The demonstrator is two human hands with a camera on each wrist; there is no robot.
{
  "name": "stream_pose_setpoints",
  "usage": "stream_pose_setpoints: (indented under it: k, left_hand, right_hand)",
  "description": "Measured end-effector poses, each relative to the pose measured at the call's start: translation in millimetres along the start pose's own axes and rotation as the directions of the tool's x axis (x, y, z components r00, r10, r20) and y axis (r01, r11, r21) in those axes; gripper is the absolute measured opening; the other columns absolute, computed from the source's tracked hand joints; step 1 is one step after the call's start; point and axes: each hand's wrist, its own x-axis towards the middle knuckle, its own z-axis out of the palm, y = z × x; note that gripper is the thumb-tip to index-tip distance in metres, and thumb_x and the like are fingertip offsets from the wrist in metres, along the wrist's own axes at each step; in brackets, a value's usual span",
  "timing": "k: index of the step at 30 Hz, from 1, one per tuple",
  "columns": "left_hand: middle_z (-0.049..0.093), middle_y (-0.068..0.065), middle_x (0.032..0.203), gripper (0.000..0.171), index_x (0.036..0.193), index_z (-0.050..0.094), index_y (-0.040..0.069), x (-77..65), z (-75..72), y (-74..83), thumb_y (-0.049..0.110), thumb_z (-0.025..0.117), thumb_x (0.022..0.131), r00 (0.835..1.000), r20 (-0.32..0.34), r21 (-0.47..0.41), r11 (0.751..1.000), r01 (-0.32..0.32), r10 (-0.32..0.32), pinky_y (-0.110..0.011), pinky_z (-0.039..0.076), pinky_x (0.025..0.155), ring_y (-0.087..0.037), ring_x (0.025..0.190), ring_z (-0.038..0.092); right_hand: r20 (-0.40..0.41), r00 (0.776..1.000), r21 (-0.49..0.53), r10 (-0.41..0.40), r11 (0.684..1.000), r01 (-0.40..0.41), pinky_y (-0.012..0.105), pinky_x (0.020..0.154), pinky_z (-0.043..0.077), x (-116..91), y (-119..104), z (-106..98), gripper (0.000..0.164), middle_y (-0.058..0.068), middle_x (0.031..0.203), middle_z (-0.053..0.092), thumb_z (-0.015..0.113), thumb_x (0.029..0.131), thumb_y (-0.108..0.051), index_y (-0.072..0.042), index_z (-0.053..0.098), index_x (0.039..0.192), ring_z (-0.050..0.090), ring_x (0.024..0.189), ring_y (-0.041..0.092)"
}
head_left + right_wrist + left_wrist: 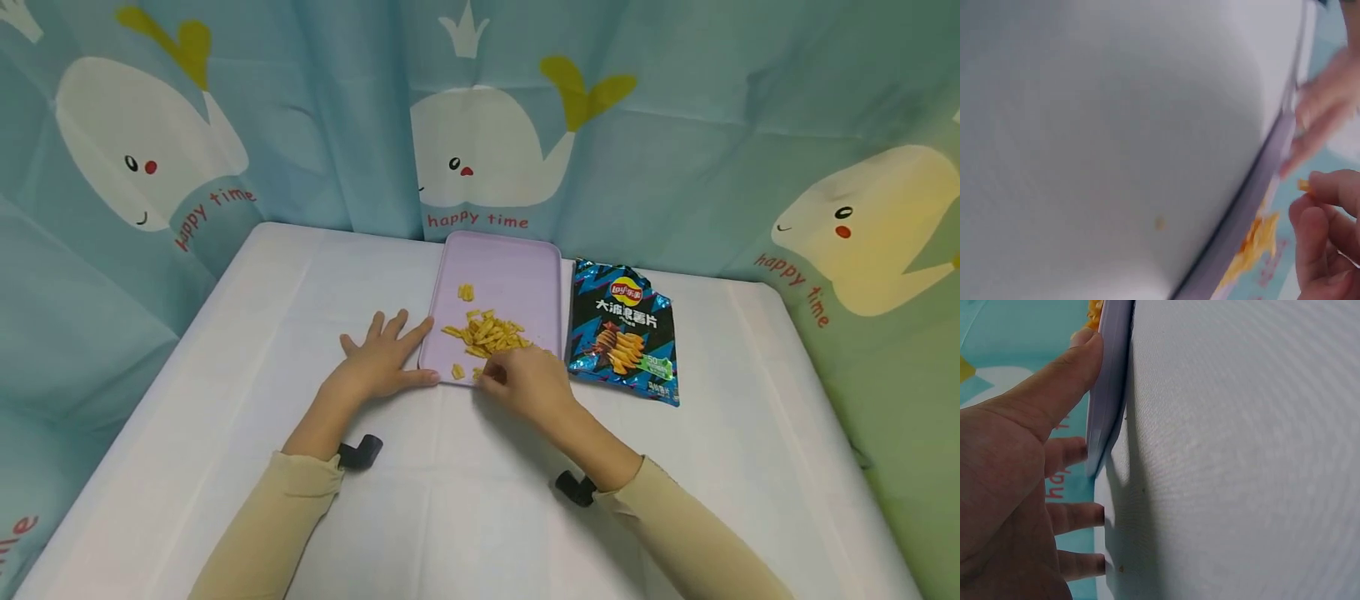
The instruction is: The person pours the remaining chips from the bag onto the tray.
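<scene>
A lilac tray (510, 271) lies on the white table with a heap of yellow ridged potato chips (489, 332) on it. My left hand (378, 362) is spread at the tray's left edge, thumb and forefinger touching the rim; in the left wrist view the thumb (1079, 365) presses the tray's side. Over the tray's near edge is my right hand (531, 383), its thumb and fingers pinching a small potato chip (1304, 185), which shows in the right wrist view. A loose chip (458, 371) sits near the front left corner, and a few others (466, 292) lie farther back.
A blue and black chip bag (624, 333) lies right of the tray. Behind the table (450, 500) hangs a whale-print curtain (360, 125). A tiny crumb (1122, 569) is on the cloth by the left fingers. Black wrist mounts (362, 452) stick out at both wrists.
</scene>
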Motion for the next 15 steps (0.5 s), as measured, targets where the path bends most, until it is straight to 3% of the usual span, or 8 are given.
stream_pose_setpoints:
  k: [5,9,13,15]
  left_hand:
    - [0.012,-0.022,0.165,0.093,0.161,0.021,0.025,3.2,-0.7,3.3,0.065,0.063,0.087,1.000,0.005,0.013,1.000,-0.002,0.001,-0.087,0.006,0.098,-0.053,0.149,0.001]
    - [0.013,-0.021,0.165,0.092,0.161,0.020,0.025,2.0,-3.8,3.2,0.065,0.061,0.088,1.000,0.008,-0.007,1.000,-0.018,0.018,-0.087,0.008,0.099,-0.053,0.149,0.004]
    - [0.025,-0.020,0.163,0.088,0.160,0.025,0.022,-5.7,-14.1,-1.7,0.060,0.063,0.090,0.992,-0.096,-0.014,0.996,-0.086,0.084,-0.079,0.019,0.106,-0.051,0.148,0.017]
    - [0.033,-0.019,0.159,0.085,0.159,0.029,0.020,-11.2,-20.6,-4.7,0.056,0.065,0.091,0.971,-0.204,0.014,0.992,-0.125,0.125,-0.072,0.024,0.110,-0.049,0.146,0.024]
  right_hand:
    - [-0.064,0.996,0.073,0.058,0.996,-0.053,0.026,0.047,0.042,3,25,-15,0.023,-0.008,0.076,0.072,0.077,0.087,-0.036,-0.018,0.079,0.101,0.058,0.059,0.007]
    - [-0.173,0.980,0.175,0.102,0.982,-0.071,0.027,0.054,0.046,-12,50,-32,0.027,-0.003,0.081,0.074,0.072,0.092,-0.035,-0.015,0.078,0.109,0.062,0.062,0.009]
    - [-0.361,0.918,0.259,0.163,0.963,-0.070,0.037,0.062,0.054,-34,78,-49,0.029,0.003,0.090,0.076,0.070,0.094,-0.032,-0.012,0.075,0.115,0.068,0.075,0.017]
    - [-0.450,0.877,0.240,0.166,0.969,-0.060,0.046,0.073,0.056,-44,93,-54,0.033,0.008,0.100,0.076,0.071,0.094,-0.030,-0.010,0.073,0.119,0.070,0.089,0.024]
